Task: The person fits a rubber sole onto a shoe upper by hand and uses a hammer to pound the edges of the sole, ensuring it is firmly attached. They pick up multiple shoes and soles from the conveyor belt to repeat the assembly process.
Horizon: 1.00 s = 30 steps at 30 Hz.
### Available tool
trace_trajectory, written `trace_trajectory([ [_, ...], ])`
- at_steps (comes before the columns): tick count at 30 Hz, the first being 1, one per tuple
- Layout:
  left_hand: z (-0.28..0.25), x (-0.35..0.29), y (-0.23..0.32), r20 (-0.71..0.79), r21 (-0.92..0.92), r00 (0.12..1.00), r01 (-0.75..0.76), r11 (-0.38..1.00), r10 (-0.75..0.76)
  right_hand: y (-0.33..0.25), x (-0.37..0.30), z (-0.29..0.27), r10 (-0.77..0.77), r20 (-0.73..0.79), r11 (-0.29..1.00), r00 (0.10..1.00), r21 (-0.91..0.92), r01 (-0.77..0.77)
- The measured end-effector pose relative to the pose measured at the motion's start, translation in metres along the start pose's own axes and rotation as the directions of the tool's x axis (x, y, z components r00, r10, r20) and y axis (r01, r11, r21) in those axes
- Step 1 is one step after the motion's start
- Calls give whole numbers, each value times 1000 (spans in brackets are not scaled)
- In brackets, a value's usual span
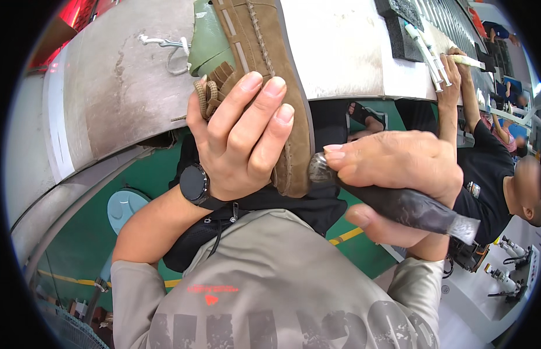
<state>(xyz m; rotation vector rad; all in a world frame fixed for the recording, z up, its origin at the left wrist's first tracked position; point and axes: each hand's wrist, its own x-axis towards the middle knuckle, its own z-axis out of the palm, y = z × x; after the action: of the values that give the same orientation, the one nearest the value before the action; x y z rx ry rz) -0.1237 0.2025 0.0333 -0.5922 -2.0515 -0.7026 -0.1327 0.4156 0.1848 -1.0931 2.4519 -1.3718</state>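
Observation:
A brown suede shoe (296,134) with pale seam stitching lies tilted across the table's near edge, one end toward me. My left hand (241,134) is wrapped over it, fingers bent across the upper. Brown laces (209,100) bunch up beside that hand, and a green piece (210,41), perhaps a shoe last, shows at the shoe's left side. My right hand (407,163) grips a dark, stubby hand tool (410,209) with a shiny rounded tip and a pale far end. Its tip is at the shoe's near right edge; whether they touch I cannot tell.
The light worktable (340,52) has brown stains on its left. A white cord with a metal hook (168,43) lies there. Black foam blocks (404,38) and white-handled tools (427,55) sit at far right, near a co-worker's hands (451,78). A pale blue round stool (125,210) stands below left.

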Motion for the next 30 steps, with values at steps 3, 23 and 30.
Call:
trace_trajectory([
  [3,0,2,2,7,3,1000,9,1000,-9,6,-24,8,30,-111,999,993,46,-25],
  [23,-2,-1,-3,43,-61,999,10,998,-8,8,-1,3,230,-168,960,959,201,-195],
  [30,-6,-1,-2,71,-56,997,15,998,-11,-6,47,-26,134,148,981,980,-161,-109],
])
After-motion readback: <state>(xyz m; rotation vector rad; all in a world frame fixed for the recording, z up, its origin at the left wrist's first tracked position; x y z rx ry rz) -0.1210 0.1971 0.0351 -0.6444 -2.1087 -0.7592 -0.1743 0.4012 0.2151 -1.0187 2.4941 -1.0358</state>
